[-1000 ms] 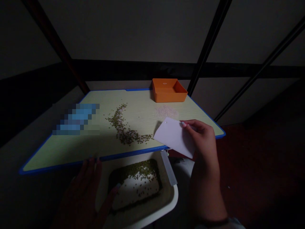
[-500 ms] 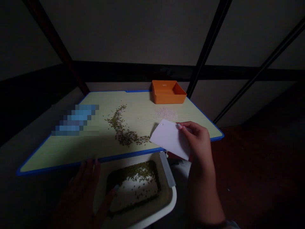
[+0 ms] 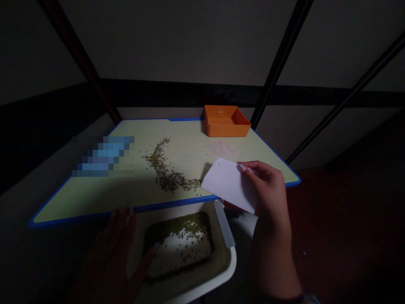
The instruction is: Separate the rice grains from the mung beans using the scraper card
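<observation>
My right hand (image 3: 265, 183) is closed around a white flat scraper (image 3: 228, 181) with a small hole in one corner. The scraper is tilted over the table's near edge, its left corner beside a curved trail of small green grains (image 3: 171, 179). Below that edge, a white-rimmed plastic container (image 3: 223, 274) holds more green grains (image 3: 190, 223) along its sides and scattered over its floor. In deep shadow, my left hand (image 3: 110, 253) grips the container's left side, thumb over the inside and fingers near the table edge.
The pale table (image 3: 126, 194) has a blue rim. At its back right stands an orange open box (image 3: 228, 128), with a patch of whitish grains (image 3: 221, 148) in front. A blurred-out blue item (image 3: 106, 156) lies at the left. Panelled walls rise behind.
The whole view has shifted slightly to the right. Both hands keep their grips, and the scraper and grains look nearly the same.
</observation>
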`<state>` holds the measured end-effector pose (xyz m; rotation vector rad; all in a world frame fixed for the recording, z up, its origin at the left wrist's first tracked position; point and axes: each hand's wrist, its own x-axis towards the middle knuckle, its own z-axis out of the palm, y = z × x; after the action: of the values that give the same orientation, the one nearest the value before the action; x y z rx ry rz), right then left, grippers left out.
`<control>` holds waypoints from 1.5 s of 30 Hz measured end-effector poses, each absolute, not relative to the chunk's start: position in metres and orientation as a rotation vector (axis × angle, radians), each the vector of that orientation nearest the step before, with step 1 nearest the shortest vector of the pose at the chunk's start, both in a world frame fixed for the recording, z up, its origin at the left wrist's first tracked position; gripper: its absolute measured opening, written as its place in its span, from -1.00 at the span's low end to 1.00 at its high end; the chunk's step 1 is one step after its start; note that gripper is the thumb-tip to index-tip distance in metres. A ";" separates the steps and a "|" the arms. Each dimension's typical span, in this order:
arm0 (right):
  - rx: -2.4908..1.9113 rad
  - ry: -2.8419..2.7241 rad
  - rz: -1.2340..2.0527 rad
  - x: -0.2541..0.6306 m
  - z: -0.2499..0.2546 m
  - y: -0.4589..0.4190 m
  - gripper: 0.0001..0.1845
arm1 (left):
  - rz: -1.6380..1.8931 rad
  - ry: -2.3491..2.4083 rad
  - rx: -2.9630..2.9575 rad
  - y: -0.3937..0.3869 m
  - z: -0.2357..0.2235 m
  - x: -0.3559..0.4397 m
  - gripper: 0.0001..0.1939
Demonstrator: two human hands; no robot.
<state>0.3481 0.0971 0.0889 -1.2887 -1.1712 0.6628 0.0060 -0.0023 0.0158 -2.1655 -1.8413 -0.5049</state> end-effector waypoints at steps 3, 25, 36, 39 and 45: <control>-1.303 -1.163 0.657 0.350 0.086 0.099 -0.85 | -0.507 -1.833 -2.158 -0.003 0.017 0.008 -0.21; -1.224 -1.221 0.784 0.340 0.091 0.093 -0.85 | -0.504 -1.834 -2.154 -0.003 0.018 0.008 -0.21; -1.335 -1.040 0.610 0.354 0.087 0.095 -0.82 | -0.516 -1.821 -2.146 -0.002 0.014 0.006 -0.20; -1.346 -1.067 0.617 0.350 0.088 0.097 -0.82 | -0.520 -1.805 -2.147 0.000 0.015 0.006 -0.20; -1.333 -1.132 0.667 0.345 0.086 0.099 -0.81 | -0.499 -1.807 -2.153 -0.001 0.016 0.005 -0.20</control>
<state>0.3453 0.0985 0.0857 -1.3333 -1.1318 0.6672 0.0052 -0.0008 0.0161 -2.1530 -1.8070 -0.4987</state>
